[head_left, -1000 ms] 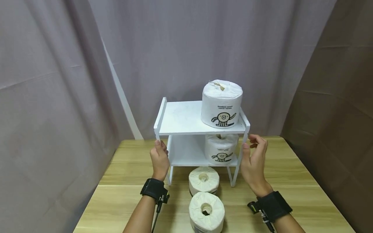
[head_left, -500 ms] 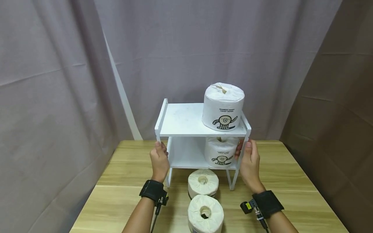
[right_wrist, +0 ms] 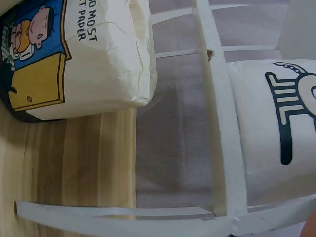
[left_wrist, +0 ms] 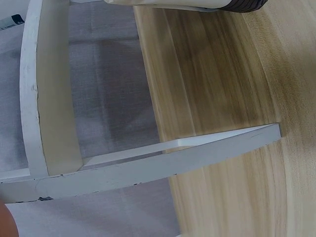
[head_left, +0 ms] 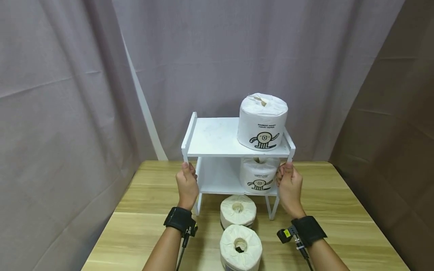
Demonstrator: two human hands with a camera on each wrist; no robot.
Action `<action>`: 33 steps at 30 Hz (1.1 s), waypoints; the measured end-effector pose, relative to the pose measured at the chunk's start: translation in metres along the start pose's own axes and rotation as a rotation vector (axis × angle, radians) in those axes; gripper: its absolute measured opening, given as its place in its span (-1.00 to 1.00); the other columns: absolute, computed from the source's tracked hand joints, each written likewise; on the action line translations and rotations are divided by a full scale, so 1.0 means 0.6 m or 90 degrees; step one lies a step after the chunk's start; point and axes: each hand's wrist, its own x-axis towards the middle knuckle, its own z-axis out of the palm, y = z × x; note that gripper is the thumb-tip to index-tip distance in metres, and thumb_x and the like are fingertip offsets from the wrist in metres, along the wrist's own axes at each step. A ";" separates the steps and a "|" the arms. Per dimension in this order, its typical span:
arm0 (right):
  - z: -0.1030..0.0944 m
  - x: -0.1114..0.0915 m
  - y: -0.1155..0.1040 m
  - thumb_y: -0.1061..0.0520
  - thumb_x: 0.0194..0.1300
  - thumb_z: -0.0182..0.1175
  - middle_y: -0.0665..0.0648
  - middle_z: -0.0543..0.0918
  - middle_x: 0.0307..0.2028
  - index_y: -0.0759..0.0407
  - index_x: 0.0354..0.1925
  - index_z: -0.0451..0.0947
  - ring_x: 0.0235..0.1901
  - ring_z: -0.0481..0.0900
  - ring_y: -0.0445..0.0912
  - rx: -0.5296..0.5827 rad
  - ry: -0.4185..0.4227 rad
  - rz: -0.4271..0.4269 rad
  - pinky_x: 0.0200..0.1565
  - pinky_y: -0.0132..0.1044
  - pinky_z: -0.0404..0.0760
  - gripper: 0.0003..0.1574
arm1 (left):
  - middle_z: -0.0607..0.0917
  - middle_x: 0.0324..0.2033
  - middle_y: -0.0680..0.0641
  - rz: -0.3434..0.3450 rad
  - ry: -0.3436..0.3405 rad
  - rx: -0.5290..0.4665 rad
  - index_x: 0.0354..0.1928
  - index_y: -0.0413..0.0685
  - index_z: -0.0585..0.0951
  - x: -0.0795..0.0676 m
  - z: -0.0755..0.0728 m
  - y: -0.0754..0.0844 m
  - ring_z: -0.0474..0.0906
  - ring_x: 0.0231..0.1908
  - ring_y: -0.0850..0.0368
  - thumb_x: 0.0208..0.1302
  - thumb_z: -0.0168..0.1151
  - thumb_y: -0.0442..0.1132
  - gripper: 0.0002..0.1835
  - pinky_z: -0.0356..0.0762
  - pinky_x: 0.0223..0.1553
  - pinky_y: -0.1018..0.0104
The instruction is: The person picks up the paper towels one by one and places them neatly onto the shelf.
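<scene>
We see crinkled, matt paper around the toilet rolls (head_left: 262,118); smooth white paint, chipped along its edges, on the shelf (head_left: 213,137); wood grain across the tabletop (head_left: 135,226); matt, creased cloth in the curtain (head_left: 203,56).

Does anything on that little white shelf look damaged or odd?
Slightly worn: the white two-tier rack shows a small dark chip on its side bar in the left wrist view and a brownish spot in the right wrist view, both breaking its white surface. Nothing looks spilled or toppled.
</scene>
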 end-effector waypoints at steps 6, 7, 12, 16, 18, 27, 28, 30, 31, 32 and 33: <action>0.009 -0.001 0.010 -0.22 0.68 -0.08 -0.12 0.30 -0.66 0.54 -0.46 0.20 -0.70 0.23 -0.32 -0.025 0.025 -0.048 -0.60 -0.47 0.17 -0.14 | 0.24 -0.74 0.13 -0.019 0.003 -0.006 -0.63 0.10 0.22 -0.006 -0.004 -0.002 0.13 -0.71 0.29 0.73 -0.38 0.23 -0.32 0.09 -0.64 0.43; 0.010 -0.002 0.011 -0.24 0.67 -0.08 -0.13 0.30 -0.66 0.54 -0.46 0.20 -0.70 0.23 -0.33 -0.035 0.028 -0.051 -0.60 -0.48 0.17 -0.12 | 0.23 -0.75 0.14 -0.024 0.004 -0.006 -0.64 0.10 0.22 -0.007 -0.005 -0.003 0.12 -0.72 0.29 0.73 -0.38 0.22 -0.32 0.07 -0.64 0.43; 0.014 -0.005 0.013 -0.29 0.65 -0.09 -0.16 0.30 -0.68 0.53 -0.50 0.25 -0.70 0.24 -0.36 -0.090 0.041 -0.071 -0.60 -0.49 0.20 -0.08 | 0.20 -0.75 0.13 -0.040 0.004 -0.013 -0.63 0.07 0.21 -0.013 -0.011 -0.002 0.07 -0.72 0.28 0.76 -0.36 0.13 -0.34 0.02 -0.65 0.43; 0.012 0.001 0.011 -0.33 0.63 -0.08 -0.18 0.31 -0.69 0.52 -0.51 0.24 -0.69 0.25 -0.35 -0.100 0.046 -0.072 -0.59 -0.50 0.20 -0.05 | 0.19 -0.74 0.11 -0.031 -0.014 -0.021 -0.62 0.02 0.20 -0.009 -0.008 0.002 0.06 -0.72 0.26 0.77 -0.35 0.09 -0.36 0.01 -0.64 0.42; 0.010 0.004 0.010 -0.31 0.63 -0.07 -0.16 0.31 -0.68 0.55 -0.49 0.23 -0.69 0.24 -0.34 -0.082 0.048 -0.062 -0.59 -0.49 0.19 -0.06 | 0.19 -0.73 0.11 -0.029 -0.022 -0.019 -0.61 -0.02 0.21 -0.007 -0.004 0.006 0.06 -0.72 0.26 0.77 -0.34 0.07 -0.36 0.01 -0.64 0.42; 0.009 0.013 0.007 -0.30 0.62 -0.05 -0.14 0.32 -0.68 0.54 -0.48 0.23 -0.70 0.25 -0.32 -0.062 0.060 -0.054 -0.59 -0.49 0.20 -0.07 | 0.34 -0.62 0.04 -0.046 -0.048 -0.002 -0.39 -0.24 0.41 0.002 -0.004 0.022 0.25 -0.64 0.25 0.78 -0.33 0.00 -0.42 0.26 -0.59 0.42; 0.010 0.012 0.008 -0.30 0.63 -0.06 -0.13 0.31 -0.69 0.55 -0.48 0.23 -0.70 0.25 -0.32 -0.060 0.058 -0.053 -0.59 -0.49 0.20 -0.07 | 0.36 -0.60 0.01 -0.048 -0.047 0.003 -0.38 -0.25 0.42 0.001 -0.007 0.022 0.27 -0.63 0.25 0.78 -0.33 0.00 -0.42 0.28 -0.58 0.42; 0.009 0.009 0.010 -0.27 0.65 -0.08 -0.13 0.31 -0.69 0.57 -0.48 0.22 -0.71 0.24 -0.31 -0.067 0.057 -0.050 -0.60 -0.49 0.20 -0.07 | 0.38 -0.59 -0.04 -0.049 -0.041 0.016 -0.39 -0.25 0.43 -0.002 -0.012 0.022 0.29 -0.63 0.23 0.78 -0.30 -0.02 -0.43 0.29 -0.58 0.42; 0.010 0.008 0.010 -0.25 0.67 -0.08 -0.12 0.31 -0.69 0.58 -0.48 0.23 -0.71 0.23 -0.30 -0.066 0.056 -0.048 -0.60 -0.49 0.20 -0.08 | 0.41 -0.58 -0.08 -0.049 -0.035 0.027 -0.39 -0.24 0.44 -0.003 -0.014 0.021 0.32 -0.64 0.21 0.78 -0.28 -0.04 -0.44 0.31 -0.58 0.41; 0.009 0.007 0.011 -0.22 0.68 -0.09 -0.11 0.31 -0.69 0.59 -0.48 0.23 -0.71 0.23 -0.29 -0.071 0.055 -0.047 -0.60 -0.49 0.20 -0.10 | 0.43 -0.56 -0.11 -0.049 -0.028 0.039 -0.39 -0.24 0.44 -0.005 -0.016 0.022 0.35 -0.64 0.20 0.78 -0.26 -0.04 -0.45 0.33 -0.58 0.40; 0.009 0.006 0.011 -0.21 0.69 -0.10 -0.10 0.31 -0.69 0.60 -0.47 0.23 -0.71 0.24 -0.30 -0.074 0.052 -0.047 -0.59 -0.50 0.20 -0.10 | 0.46 -0.53 -0.14 -0.048 -0.020 0.051 -0.38 -0.23 0.46 -0.006 -0.018 0.022 0.39 -0.63 0.17 0.77 -0.23 -0.04 -0.47 0.36 -0.57 0.38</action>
